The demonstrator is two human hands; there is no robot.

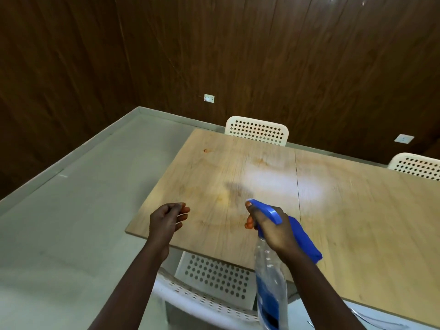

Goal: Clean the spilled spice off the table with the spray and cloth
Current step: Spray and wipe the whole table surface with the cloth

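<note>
A light wooden table (357,222) fills the right half of the head view. Faint orange-yellow spice marks (223,196) smear its surface ahead of my hands, with a small orange spot (205,151) near the far left corner. My right hand (269,225) grips a clear spray bottle (270,277) with a blue trigger head, its nozzle aimed toward the smear. A blue cloth (304,239) lies on the table just right of that hand. My left hand (167,219) hovers over the table's left near corner, fingers loosely curled, holding nothing.
A white perforated chair (214,282) is tucked under the table's near edge, below my arms. Two more white chairs (257,131) (416,165) stand at the far side. Grey floor (71,222) lies left, and dark wood-panelled walls (238,55) rise behind.
</note>
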